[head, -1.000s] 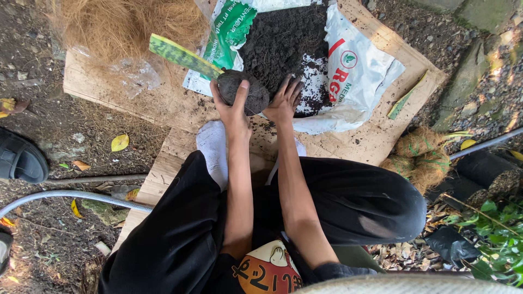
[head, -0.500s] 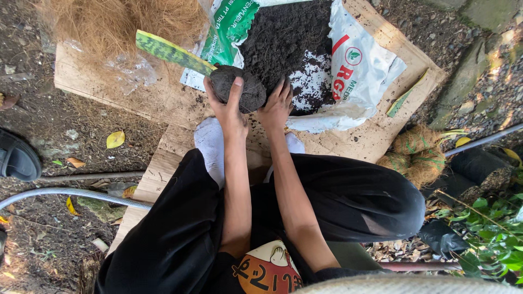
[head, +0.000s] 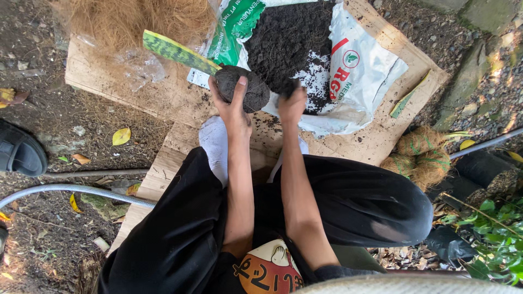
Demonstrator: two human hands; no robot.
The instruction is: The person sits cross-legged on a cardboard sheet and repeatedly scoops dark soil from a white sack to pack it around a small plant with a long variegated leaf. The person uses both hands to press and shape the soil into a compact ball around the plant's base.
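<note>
Left hand (head: 233, 106) cups a soil ball (head: 242, 87) whose striped leaf cutting (head: 174, 52) points to ten o'clock; right hand (head: 291, 103) grips loose potting soil (head: 289, 38) at one o'clock; best to press evenly, supporting the leaf base.

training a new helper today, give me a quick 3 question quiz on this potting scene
1. True or false: the left hand holds a dark soil ball with a striped green leaf sticking out of it.
2. Where is the right hand? A) on the grey hose B) at the edge of the loose soil on the opened white bag C) in the brown fibre pile
3. Fill in: the bag lies on a flat sheet of ____.

Key: 1 true. 2 B. 3 cardboard.
</note>
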